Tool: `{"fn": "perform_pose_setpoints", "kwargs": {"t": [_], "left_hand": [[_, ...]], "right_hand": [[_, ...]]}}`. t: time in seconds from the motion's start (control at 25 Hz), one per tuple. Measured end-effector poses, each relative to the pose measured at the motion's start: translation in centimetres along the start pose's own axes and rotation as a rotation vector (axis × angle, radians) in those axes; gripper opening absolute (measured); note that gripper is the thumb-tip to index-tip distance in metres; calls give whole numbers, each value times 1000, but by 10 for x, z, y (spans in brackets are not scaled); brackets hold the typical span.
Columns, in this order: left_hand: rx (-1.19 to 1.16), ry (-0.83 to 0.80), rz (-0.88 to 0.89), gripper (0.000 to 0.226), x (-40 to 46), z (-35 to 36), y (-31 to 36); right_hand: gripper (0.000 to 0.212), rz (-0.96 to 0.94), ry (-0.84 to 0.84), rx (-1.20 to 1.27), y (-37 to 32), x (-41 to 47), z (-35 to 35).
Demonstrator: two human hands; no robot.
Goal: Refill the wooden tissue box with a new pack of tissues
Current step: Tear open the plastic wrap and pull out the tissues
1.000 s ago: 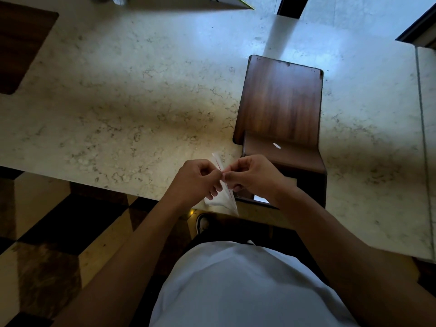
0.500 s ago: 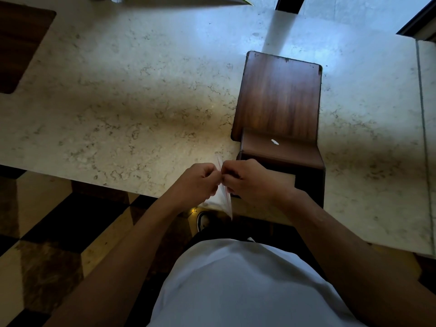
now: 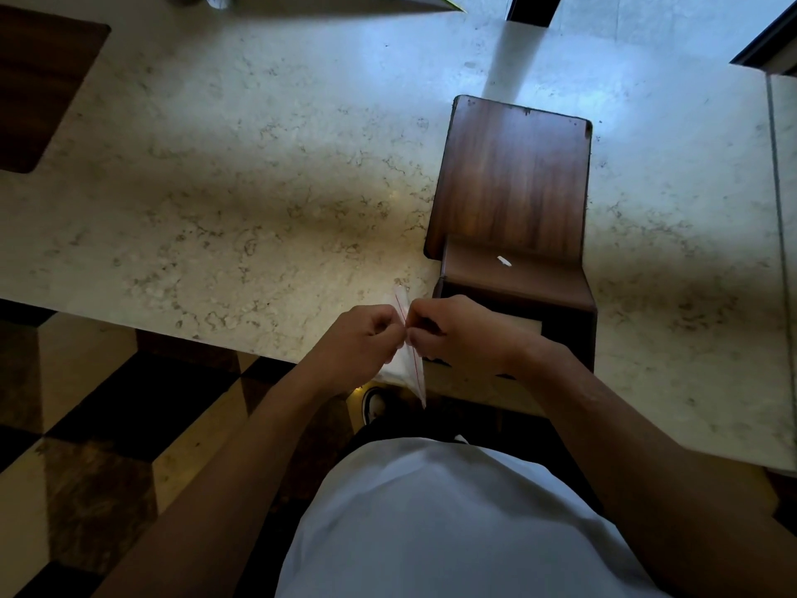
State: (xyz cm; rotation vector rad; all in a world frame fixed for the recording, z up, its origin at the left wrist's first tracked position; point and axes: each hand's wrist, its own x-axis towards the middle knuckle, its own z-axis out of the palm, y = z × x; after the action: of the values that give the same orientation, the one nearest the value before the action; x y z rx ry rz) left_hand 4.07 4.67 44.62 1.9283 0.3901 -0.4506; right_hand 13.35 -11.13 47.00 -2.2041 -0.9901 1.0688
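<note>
The dark wooden tissue box (image 3: 517, 291) stands on the marble counter, its hinged lid (image 3: 511, 174) swung open and lying flat behind it. A small white scrap (image 3: 503, 261) rests on the box's top. In front of the box, over the counter's near edge, my left hand (image 3: 360, 338) and my right hand (image 3: 457, 334) pinch the top seam of a clear plastic tissue pack (image 3: 407, 364) with a thin red line. Fingertips of both hands meet at the seam. Most of the pack hangs hidden beneath my hands.
The marble counter (image 3: 258, 187) stretches left and right. A dark wooden inset (image 3: 39, 88) sits at the far left. A seam in the counter (image 3: 776, 209) runs along the right. Below lies a checkered floor (image 3: 108, 425) and my shoe (image 3: 373, 403).
My hands have drawn closer together on the pack's seam and shifted slightly toward the counter. The pack's red line now shows between my fingers. The box has not moved.
</note>
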Motion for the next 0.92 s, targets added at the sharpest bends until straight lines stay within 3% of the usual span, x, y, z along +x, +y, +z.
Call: {"fn": "perform_pose_setpoints", "kwargs": {"t": [0.24,0.6,0.92], "left_hand": [[56,82,77,25,1,7,3],[140,168,101,25,3,7,5],[264,334,51,32,6,2,2]], "right_hand": [[16,8,-2,100,3,0,2],[19,-41,94,49,9,4,10],[26,43,331,41,19,9,5]]}}
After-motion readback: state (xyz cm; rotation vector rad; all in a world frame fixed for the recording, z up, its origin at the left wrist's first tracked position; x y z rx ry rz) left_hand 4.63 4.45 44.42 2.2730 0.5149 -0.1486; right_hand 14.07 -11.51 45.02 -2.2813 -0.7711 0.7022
